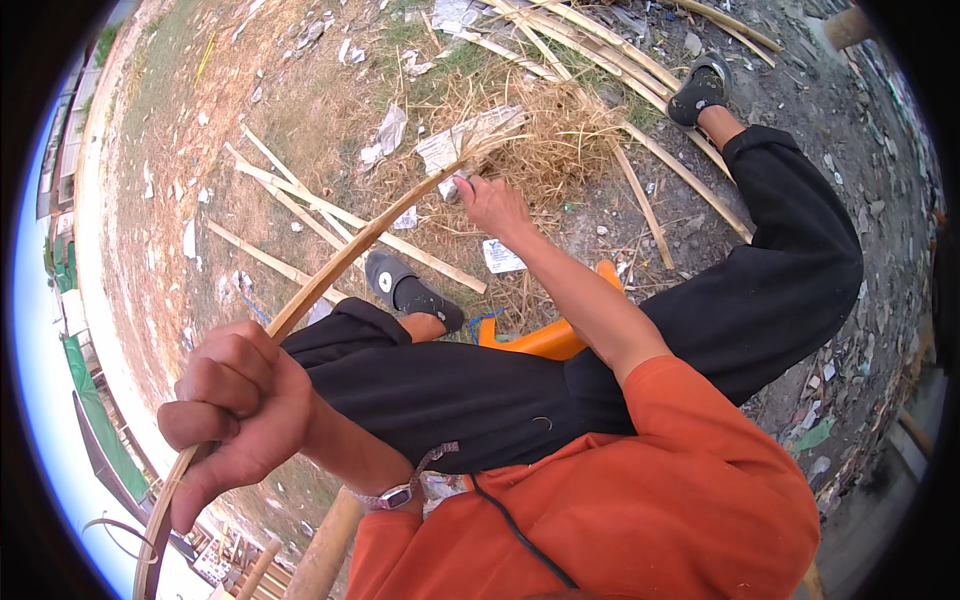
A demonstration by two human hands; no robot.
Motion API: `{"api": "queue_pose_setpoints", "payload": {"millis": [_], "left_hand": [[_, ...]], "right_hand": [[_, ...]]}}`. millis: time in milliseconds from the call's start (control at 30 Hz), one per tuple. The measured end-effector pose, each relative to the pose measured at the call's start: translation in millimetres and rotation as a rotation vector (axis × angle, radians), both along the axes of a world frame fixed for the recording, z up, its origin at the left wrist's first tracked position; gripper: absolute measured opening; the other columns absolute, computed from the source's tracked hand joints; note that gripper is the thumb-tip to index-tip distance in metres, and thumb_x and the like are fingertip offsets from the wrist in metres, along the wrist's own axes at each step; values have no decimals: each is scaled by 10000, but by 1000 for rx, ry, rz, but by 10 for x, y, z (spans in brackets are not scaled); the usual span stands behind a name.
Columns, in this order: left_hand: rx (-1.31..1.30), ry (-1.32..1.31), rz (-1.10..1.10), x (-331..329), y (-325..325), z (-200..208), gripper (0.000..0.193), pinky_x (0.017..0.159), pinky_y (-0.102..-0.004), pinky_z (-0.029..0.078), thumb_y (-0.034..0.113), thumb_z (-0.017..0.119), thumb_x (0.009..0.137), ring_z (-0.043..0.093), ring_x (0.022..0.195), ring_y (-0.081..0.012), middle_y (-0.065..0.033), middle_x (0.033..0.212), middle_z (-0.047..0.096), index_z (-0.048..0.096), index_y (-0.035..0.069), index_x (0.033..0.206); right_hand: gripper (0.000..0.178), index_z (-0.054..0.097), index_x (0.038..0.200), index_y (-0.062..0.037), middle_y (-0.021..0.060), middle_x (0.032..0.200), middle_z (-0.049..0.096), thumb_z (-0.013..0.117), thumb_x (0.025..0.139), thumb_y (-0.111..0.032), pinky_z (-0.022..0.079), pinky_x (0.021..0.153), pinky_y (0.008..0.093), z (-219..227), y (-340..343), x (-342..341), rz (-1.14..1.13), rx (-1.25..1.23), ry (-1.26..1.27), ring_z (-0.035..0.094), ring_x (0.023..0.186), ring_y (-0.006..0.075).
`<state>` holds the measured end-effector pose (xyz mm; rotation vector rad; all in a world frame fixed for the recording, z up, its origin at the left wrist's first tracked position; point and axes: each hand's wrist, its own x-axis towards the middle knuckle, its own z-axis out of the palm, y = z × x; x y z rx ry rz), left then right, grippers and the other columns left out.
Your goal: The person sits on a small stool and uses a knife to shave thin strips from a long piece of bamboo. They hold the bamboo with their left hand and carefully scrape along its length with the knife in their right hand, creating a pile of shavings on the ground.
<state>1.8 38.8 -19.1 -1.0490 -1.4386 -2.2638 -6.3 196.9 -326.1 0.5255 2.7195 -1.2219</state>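
No filled container is seen; only an orange plastic seat (545, 338) shows under the black-trousered legs (600, 370). A long, thin bamboo strip (330, 275), pale tan and bowed, is run from near left to far centre, its far end frayed. It is gripped by the left hand (235, 410), closed in a fist, and pinched by the right hand (492, 205) farther along. Split bamboo slats (330, 215) and dry straw (550, 140) are scattered beyond; bare dirt is left open at right.

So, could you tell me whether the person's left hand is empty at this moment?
No, the left hand is closed in a fist around a long bamboo strip, whose far end the right hand touches.
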Motion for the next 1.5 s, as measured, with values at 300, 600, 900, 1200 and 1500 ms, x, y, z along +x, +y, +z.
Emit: {"api": "queue_pose_setpoints", "payload": {"millis": [300,600,900,1200,1500], "left_hand": [[-21,8,-120,-1,40,14,631,385,-242,84,739,365,761,119,397,-65,47,456,171,236,153,564],[-14,-95,288,-27,-14,60,588,486,-278,153,709,331,813,173,516,-111,1,593,201,270,136,694],[-30,-175,218,-99,-105,66,454,866,-434,331,584,298,897,439,834,-233,-27,830,392,461,167,970],[47,-71,235,-93,-313,38,317,819,-411,518,455,416,887,633,839,-278,-29,876,533,483,148,926],[-97,33,387,-128,-132,-55,203,397,-216,347,388,381,933,284,395,-66,29,603,293,382,187,908]], "right_hand": [[585,621,862,3,268,773,607,286,926,-472,465,726,496,-284,74,-73,-65,-91,-149,599,783,430],[619,640,868,2,264,797,614,265,926,-487,455,750,486,-198,110,-142,-93,-66,-248,603,813,401],[649,593,741,4,232,728,607,267,914,-530,436,735,470,791,236,107,-202,-314,-121,595,774,394],[555,552,758,19,248,675,567,330,926,-461,411,673,473,1290,65,554,-87,-397,-3,555,709,419],[478,523,817,-2,237,645,557,333,936,-424,392,666,488,1360,98,531,-128,-401,58,539,675,435]]}}
